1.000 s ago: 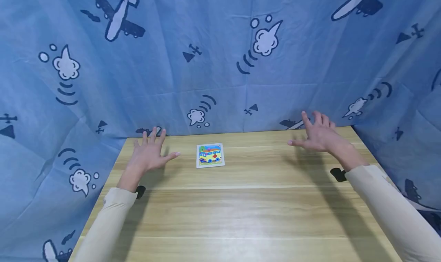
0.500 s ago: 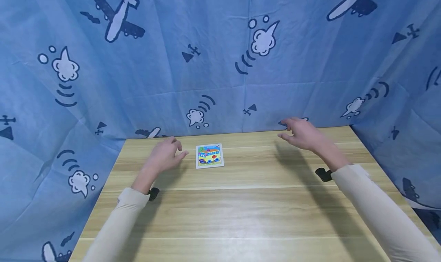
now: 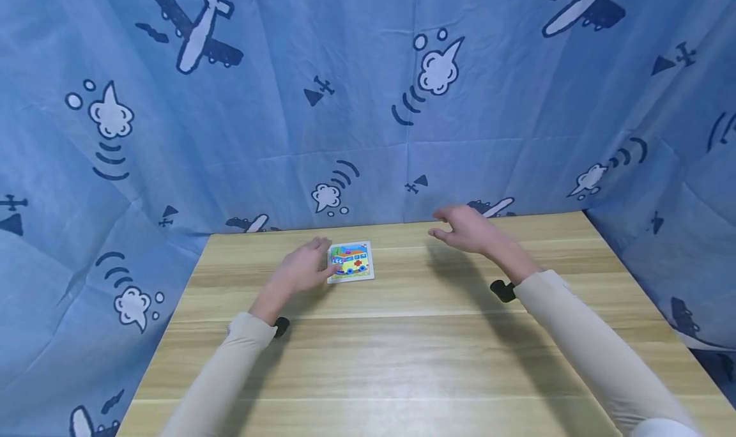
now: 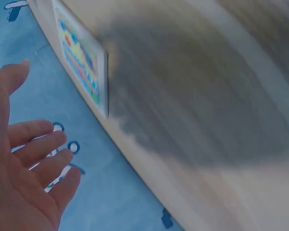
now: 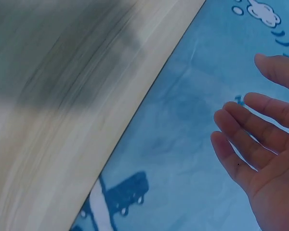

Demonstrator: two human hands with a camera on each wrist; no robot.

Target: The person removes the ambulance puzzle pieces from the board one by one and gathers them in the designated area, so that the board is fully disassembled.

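- The left hand reaches forward from the lower left, its fingers gently bent and spread a little, thumb set apart; it has hold of nothing.
- Its thumb overlaps the left part of the picture card in the head view; whether they touch cannot be told.
- The right hand is raised near the table's far edge, well right of the card, fingers relaxed and slightly bent, thumb apart, likewise gripping nothing.
- The card lies flat, square, with a white border and a glossy-looking print of a yellow van with a red cross.
- The table is pale wood with long streaky grain; both arms cast soft shadows on it.
- Light, smooth sleeves cover the forearms.
- A creased blue curtain, printed with planes and clouds, rises behind the far edge.
- The card sits near that edge; wood surface stretches between it and the right hand, and widely toward the person.
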